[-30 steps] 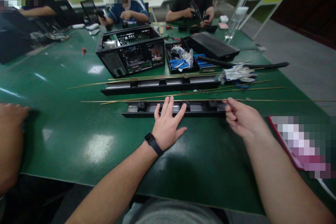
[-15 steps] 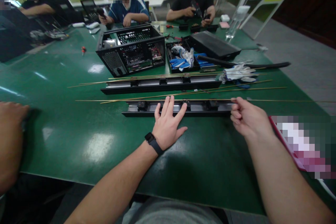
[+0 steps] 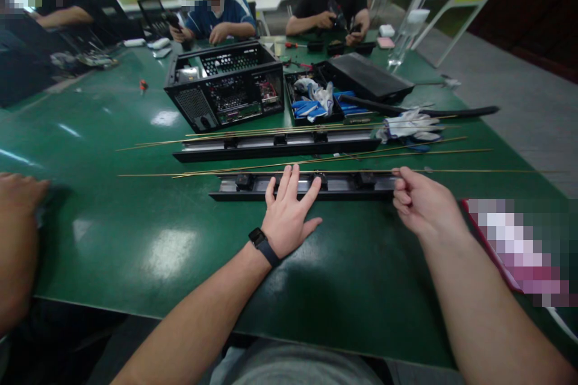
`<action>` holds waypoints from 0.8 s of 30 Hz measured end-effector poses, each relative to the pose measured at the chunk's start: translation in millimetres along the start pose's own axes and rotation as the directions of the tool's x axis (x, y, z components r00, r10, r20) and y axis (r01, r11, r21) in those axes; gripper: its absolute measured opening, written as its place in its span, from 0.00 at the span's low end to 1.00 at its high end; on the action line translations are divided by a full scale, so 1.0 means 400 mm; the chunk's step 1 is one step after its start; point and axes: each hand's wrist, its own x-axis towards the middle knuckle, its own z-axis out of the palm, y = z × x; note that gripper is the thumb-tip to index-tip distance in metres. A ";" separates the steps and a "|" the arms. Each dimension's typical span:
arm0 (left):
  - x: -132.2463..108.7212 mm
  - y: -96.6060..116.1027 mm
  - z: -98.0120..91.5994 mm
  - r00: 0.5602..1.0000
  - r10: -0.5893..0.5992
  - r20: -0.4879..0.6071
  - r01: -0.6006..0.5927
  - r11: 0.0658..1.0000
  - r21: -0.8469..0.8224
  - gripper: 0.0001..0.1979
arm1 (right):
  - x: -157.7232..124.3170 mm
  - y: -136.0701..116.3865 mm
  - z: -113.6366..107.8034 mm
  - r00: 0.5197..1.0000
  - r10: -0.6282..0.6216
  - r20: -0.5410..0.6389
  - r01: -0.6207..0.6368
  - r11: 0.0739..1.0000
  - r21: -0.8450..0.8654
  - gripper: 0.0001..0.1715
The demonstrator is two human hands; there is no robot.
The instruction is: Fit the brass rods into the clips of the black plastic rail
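My left hand [image 3: 289,210] lies flat with fingers spread on a long black rail [image 3: 343,185] that rests on the green table [image 3: 135,240]. It wears a black wristband. My right hand [image 3: 422,204] is closed in a pinch on a thin brass rod [image 3: 203,174], which runs lengthwise along the rail's far edge and sticks out well past both ends. A second black rail [image 3: 275,147] lies parallel just beyond, with several more brass rods around it.
An open black computer case [image 3: 226,84], a black tray with blue-white gloves [image 3: 311,102], a black panel [image 3: 365,77] and loose gloves [image 3: 409,125] sit beyond. Three people work at the far side. Another person's arm [image 3: 18,240] rests at left. A pixelated object [image 3: 519,246] lies at right.
My right hand has slid the brass rod to the left along the rail; its left tip now reaches farther left. My left hand has stayed put.
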 end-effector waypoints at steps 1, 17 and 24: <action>0.000 0.000 -0.001 1.000 0.000 0.003 0.000 1.000 0.001 0.49 | -0.007 -0.001 0.008 1.000 0.029 -0.007 -0.029 1.000 0.002 0.11; -0.002 -0.002 0.004 1.000 0.005 -0.002 -0.005 1.000 0.008 0.49 | -0.040 -0.013 0.040 0.993 0.101 -0.059 -0.100 0.995 0.021 0.12; -0.003 -0.003 0.005 1.000 0.002 -0.006 -0.002 1.000 0.008 0.49 | -0.026 -0.013 0.025 0.997 0.083 0.001 -0.083 0.997 0.008 0.12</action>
